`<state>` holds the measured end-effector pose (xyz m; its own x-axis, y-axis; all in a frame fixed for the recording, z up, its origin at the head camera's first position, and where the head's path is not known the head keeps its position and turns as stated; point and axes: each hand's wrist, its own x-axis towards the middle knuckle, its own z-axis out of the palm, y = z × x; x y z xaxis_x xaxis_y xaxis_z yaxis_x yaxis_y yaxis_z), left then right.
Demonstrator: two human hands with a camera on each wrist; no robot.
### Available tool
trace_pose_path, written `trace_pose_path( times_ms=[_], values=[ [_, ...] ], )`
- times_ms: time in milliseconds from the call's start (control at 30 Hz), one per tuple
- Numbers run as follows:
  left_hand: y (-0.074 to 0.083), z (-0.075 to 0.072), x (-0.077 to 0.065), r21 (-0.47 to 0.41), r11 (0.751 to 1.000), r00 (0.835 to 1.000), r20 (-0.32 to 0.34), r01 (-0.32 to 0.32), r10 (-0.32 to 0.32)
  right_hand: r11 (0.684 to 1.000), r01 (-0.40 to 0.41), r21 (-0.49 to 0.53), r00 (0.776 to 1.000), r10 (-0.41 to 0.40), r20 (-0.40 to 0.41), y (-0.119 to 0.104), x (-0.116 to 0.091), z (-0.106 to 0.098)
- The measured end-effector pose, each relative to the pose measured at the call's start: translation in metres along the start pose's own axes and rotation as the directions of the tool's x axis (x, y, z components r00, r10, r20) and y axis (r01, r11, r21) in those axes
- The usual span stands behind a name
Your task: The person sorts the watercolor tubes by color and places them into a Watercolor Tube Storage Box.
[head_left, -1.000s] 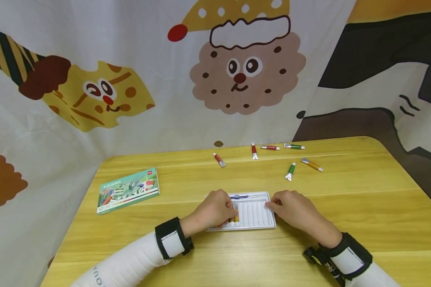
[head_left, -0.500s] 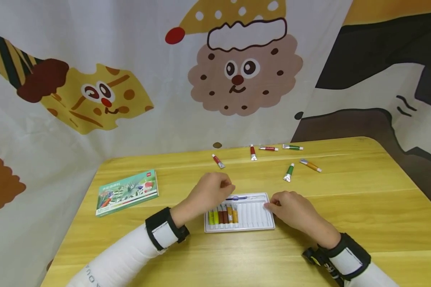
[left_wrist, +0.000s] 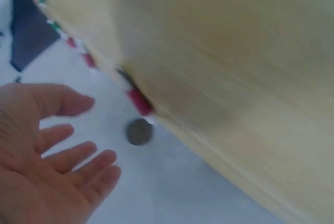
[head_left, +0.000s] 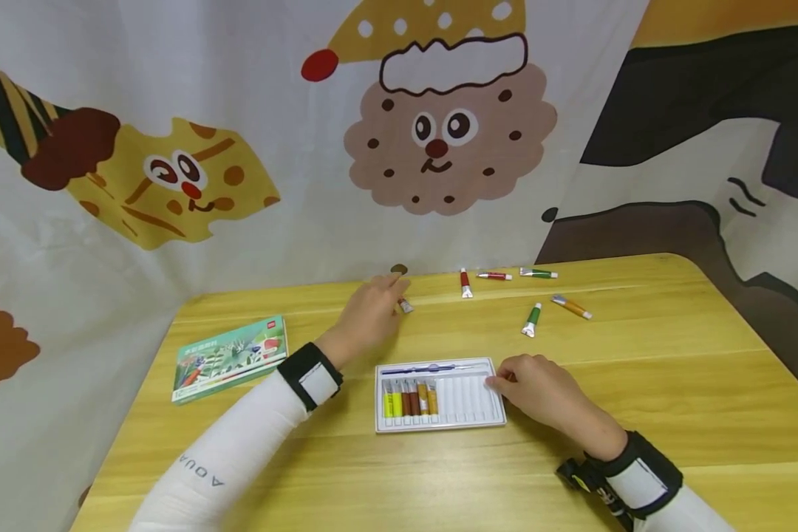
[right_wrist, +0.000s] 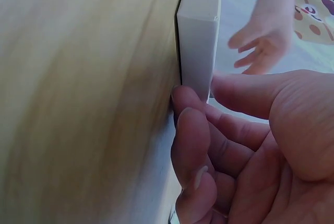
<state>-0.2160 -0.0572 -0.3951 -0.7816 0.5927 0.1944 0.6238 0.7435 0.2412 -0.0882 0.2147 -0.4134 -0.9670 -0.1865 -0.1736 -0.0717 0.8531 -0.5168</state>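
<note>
My left hand point(head_left: 367, 318) is at the back of the table, its fingers spread and holding nothing. It partly covers a small red paint tube point(head_left: 406, 304) in the head view. In the left wrist view a gap shows between the hand and that tube point(left_wrist: 139, 100). My right hand point(head_left: 550, 395) pinches the right edge of a white plastic paint tray point(head_left: 468, 399), thumb on top and fingers at the side. Yellow, brown and ochre tubes point(head_left: 410, 403) lie side by side in the tray's left slots. A blue paintbrush point(head_left: 419, 370) lies in its upper groove.
Toward the back right lie two more red tubes point(head_left: 465, 283), two green tubes point(head_left: 533, 320) and an ochre tube point(head_left: 572, 307). A green illustrated box point(head_left: 231, 359) lies at the left. A cartoon-printed cloth point(head_left: 306, 244) hangs behind the table.
My left hand has left the tray and moved back to the red tube, uncovering the tubes in the tray. The right hand has stayed on the tray's edge.
</note>
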Motion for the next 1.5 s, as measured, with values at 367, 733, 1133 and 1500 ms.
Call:
trace_pose_path(
  times_ms=[367,733,1133,1500],
  values=[
    [-0.020,0.018,0.020,0.261,0.954,0.983,0.148,-0.145,0.109,1.000,-0.004,-0.002,1.000,0.004,0.002,0.000,0.000,-0.001],
    [-0.022,0.026,0.017,0.280,0.952,0.984,0.158,-0.121,0.078,1.000,0.018,-0.012,1.000,-0.018,-0.013,-0.001,0.000,0.002],
    [-0.011,0.017,0.017,-0.174,0.965,0.946,0.294,0.197,-0.140,1.000,-0.004,-0.003,1.000,0.004,-0.003,-0.002,0.000,0.000],
    [0.002,0.008,0.003,-0.444,0.805,0.901,0.363,0.393,-0.239,1.000,-0.006,0.001,1.000,0.006,-0.002,-0.001,0.000,0.001]
  ],
)
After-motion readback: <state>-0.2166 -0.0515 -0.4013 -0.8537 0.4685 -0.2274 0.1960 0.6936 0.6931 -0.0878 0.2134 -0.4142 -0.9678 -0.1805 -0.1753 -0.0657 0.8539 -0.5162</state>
